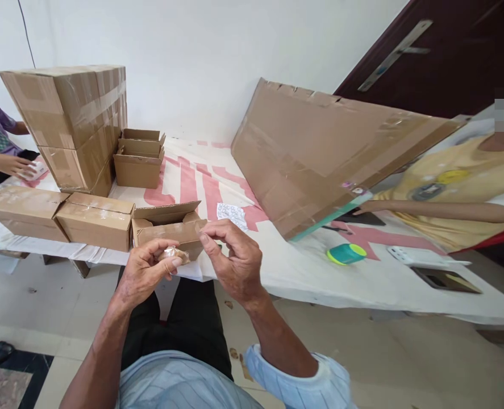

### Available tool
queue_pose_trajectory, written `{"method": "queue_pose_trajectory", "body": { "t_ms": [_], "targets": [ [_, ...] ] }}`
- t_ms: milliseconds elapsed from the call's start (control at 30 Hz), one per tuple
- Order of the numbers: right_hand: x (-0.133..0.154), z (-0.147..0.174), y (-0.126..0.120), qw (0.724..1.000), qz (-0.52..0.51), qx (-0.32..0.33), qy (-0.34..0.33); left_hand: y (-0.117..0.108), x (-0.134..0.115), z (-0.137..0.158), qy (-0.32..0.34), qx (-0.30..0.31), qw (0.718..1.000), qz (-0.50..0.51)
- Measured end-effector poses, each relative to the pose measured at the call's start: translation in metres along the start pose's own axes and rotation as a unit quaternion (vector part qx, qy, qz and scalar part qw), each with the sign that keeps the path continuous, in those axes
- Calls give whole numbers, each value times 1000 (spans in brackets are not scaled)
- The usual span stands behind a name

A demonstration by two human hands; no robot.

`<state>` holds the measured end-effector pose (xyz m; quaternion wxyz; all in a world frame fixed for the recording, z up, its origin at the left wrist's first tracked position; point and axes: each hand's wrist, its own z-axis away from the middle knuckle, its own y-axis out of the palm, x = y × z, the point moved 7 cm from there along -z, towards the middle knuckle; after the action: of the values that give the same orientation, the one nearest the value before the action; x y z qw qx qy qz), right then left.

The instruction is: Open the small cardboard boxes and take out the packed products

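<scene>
1. The desk (298, 272) wears a pale, creased covering with pinkish-red markings.
2. A broad cardboard carton (298, 153), flat-faced and seamed with glossy tape, stands towards the back, right of centre.
3. On the left, a carton stack (81, 113) shows square edges and shiny tape bands.
4. The open box (166, 233), matt brown corrugated board with its far flap raised, sits at the near edge, its long axis running left to right, just beyond both hands.
5. The right grip (237, 264), nearer the box's right end, has thumb and forefinger brought together there; I cannot tell whether film lies between them.
6. The left grip (145, 272) is closed around a small roll (177, 254), glossy and brownish, probably packing tape, in front of the box and left of the right fingertips.
</scene>
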<state>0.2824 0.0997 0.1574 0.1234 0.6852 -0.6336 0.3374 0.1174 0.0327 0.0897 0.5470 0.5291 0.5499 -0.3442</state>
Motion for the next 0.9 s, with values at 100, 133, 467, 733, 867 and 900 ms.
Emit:
{"method": "queue_pose_trajectory", "body": {
  "t_ms": [100,133,467,733,867,900],
  "targets": [
    [9,-2,2,998,36,20,-54,3,-2,1,12,0,1000,7],
    [11,-2,3,997,44,29,-61,4,-3,1,17,1,1000,6],
    [14,1,11,993,30,104,-43,9,-9,3,30,14,999,-16],
    [10,1,14,991,0,135,-20,6,-3,2,21,12,1000,-20],
    [11,1,14,990,-10,142,-21,5,-1,3,18,6,1000,-19],
    [11,0,15,989,-16,144,-19,5,-1,3,18,4,1000,-20]
  ]
}}
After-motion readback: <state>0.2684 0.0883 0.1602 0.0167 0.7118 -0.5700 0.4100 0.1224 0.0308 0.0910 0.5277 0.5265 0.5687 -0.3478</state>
